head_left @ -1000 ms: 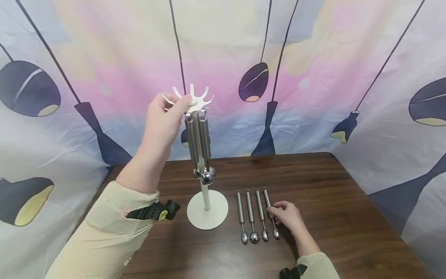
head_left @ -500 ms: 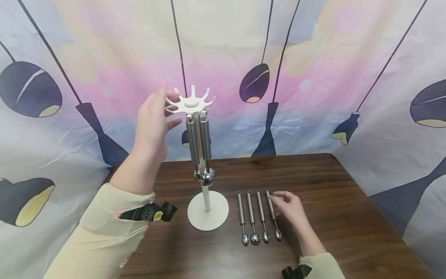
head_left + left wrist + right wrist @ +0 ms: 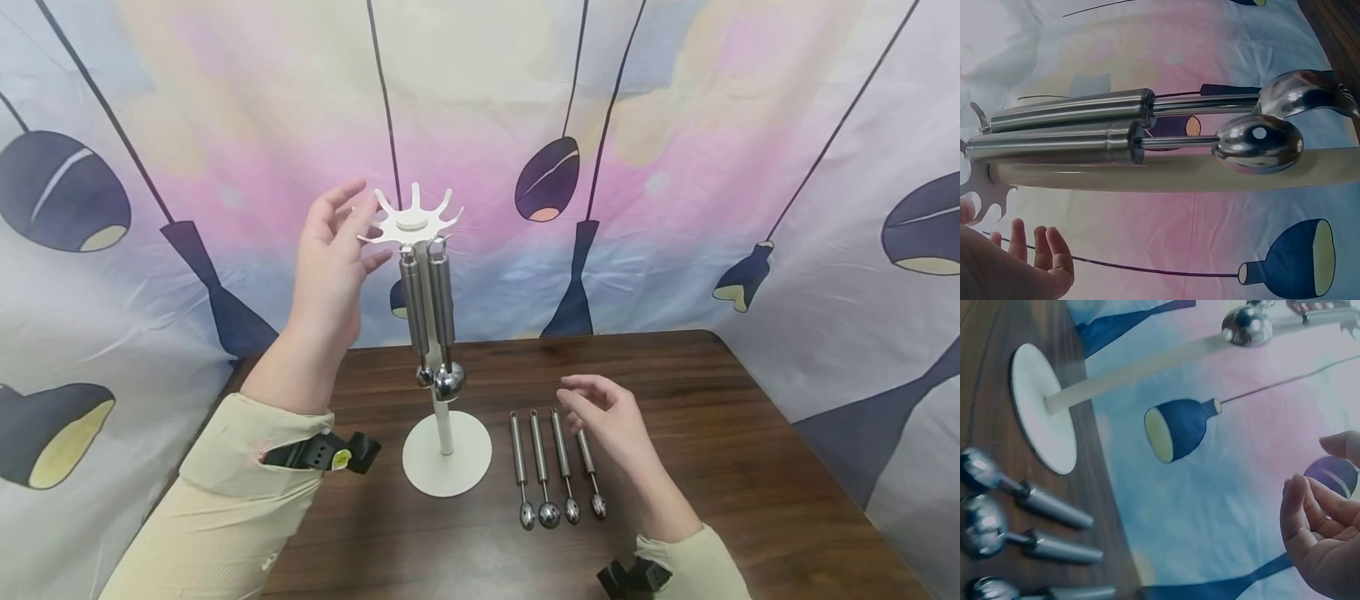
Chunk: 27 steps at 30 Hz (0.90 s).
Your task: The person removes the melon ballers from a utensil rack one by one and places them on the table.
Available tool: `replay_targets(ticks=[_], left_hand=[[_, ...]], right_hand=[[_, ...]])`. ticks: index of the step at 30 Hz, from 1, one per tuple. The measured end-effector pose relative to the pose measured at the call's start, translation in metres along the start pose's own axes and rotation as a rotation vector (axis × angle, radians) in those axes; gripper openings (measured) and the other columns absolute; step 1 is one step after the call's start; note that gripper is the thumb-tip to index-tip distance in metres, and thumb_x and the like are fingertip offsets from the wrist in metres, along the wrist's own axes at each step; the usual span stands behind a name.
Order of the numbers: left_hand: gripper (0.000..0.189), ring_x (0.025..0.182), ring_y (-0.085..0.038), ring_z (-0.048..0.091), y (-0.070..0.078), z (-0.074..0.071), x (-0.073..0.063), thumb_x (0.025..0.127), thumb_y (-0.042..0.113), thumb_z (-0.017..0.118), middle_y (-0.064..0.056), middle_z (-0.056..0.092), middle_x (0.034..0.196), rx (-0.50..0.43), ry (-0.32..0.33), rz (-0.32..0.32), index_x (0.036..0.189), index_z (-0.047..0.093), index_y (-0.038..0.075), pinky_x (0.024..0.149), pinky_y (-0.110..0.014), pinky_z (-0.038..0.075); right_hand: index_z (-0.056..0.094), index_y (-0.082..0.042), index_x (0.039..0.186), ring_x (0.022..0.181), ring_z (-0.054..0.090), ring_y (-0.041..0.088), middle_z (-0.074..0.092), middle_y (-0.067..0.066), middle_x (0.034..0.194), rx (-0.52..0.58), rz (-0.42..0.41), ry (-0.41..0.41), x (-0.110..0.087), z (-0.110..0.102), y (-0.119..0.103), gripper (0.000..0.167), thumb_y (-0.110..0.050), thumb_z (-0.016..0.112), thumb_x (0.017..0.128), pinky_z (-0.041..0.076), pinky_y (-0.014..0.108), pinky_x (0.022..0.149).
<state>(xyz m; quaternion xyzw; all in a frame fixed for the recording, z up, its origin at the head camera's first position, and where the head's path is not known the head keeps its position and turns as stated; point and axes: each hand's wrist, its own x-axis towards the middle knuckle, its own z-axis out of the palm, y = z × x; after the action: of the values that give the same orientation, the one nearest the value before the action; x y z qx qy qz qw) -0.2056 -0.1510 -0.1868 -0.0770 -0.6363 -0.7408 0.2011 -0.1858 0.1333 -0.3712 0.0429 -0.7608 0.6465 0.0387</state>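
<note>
A white stand (image 3: 447,454) with a crown of prongs (image 3: 411,223) rises from the dark table. Two steel melon ballers (image 3: 442,304) hang from the prongs by their handle ends, bowls down. My left hand (image 3: 330,258) is at the crown's left side, thumb by a prong and fingers spread loosely. In the left wrist view, that hand's fingers (image 3: 1041,253) curl slightly with nothing between them. My right hand (image 3: 611,421) hovers over the top of the rightmost melon baller (image 3: 592,475), hiding its handle end. Its fingers bend loosely and hold nothing, as the right wrist view shows.
Several melon ballers (image 3: 538,454) lie side by side on the table (image 3: 675,383), right of the stand's round base, bowls toward me. A printed cloth (image 3: 480,100) hangs behind and at both sides.
My left hand has let go of the crown's top and drawn back to its left side. My right hand has left the rightmost melon baller's handle and moved up and slightly left.
</note>
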Motion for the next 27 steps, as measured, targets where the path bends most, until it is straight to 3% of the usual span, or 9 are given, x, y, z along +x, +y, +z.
replay_targets(ticks=[3,8,13,21,27], left_hand=[[0.045,0.103,-0.012,0.051,0.0,-0.001,0.0,0.1,0.028,0.058,-0.001,0.056,0.121,-0.016,-0.022,-0.013,0.143,0.05,0.014,0.087,-0.026,0.05],[0.049,0.117,-0.013,0.055,-0.002,-0.001,0.0,0.099,0.025,0.06,-0.007,0.059,0.135,-0.069,-0.079,-0.018,0.145,0.048,0.009,0.101,-0.037,0.045],[0.05,0.113,-0.012,0.058,-0.003,-0.003,0.0,0.098,0.022,0.061,-0.004,0.063,0.13,-0.127,-0.119,-0.017,0.144,0.048,0.006,0.1,-0.035,0.045],[0.024,0.105,-0.013,0.057,-0.006,-0.004,0.004,0.097,0.02,0.063,0.001,0.064,0.12,-0.146,-0.166,-0.027,0.12,0.062,0.012,0.096,-0.035,0.045],[0.011,0.106,-0.016,0.056,-0.009,-0.004,0.014,0.098,0.018,0.059,0.002,0.06,0.11,-0.173,-0.298,-0.074,0.108,0.063,0.017,0.096,-0.038,0.04]], right_hand=[[0.063,0.003,0.121,0.069,0.065,0.013,0.066,-0.001,0.085,-0.003,-0.04,-0.019,0.003,0.003,-0.011,0.032,-0.014,0.067,0.094,0.058,0.03,0.066],[0.063,0.001,0.123,0.074,0.066,0.011,0.067,-0.001,0.088,-0.002,-0.102,-0.076,0.008,0.009,-0.028,0.033,-0.016,0.067,0.094,0.058,0.03,0.073],[0.063,0.0,0.122,0.079,0.067,0.011,0.067,0.007,0.092,0.039,-0.163,-0.12,0.014,0.017,-0.045,0.032,-0.013,0.067,0.093,0.059,0.034,0.079],[0.064,-0.002,0.124,0.083,0.068,0.012,0.067,0.002,0.095,0.025,-0.242,-0.181,0.022,0.027,-0.07,0.032,-0.012,0.066,0.093,0.059,0.036,0.081],[0.064,-0.005,0.125,0.084,0.069,0.013,0.069,0.01,0.101,-0.007,-0.288,-0.212,0.028,0.035,-0.086,0.034,-0.014,0.068,0.091,0.058,0.037,0.083]])
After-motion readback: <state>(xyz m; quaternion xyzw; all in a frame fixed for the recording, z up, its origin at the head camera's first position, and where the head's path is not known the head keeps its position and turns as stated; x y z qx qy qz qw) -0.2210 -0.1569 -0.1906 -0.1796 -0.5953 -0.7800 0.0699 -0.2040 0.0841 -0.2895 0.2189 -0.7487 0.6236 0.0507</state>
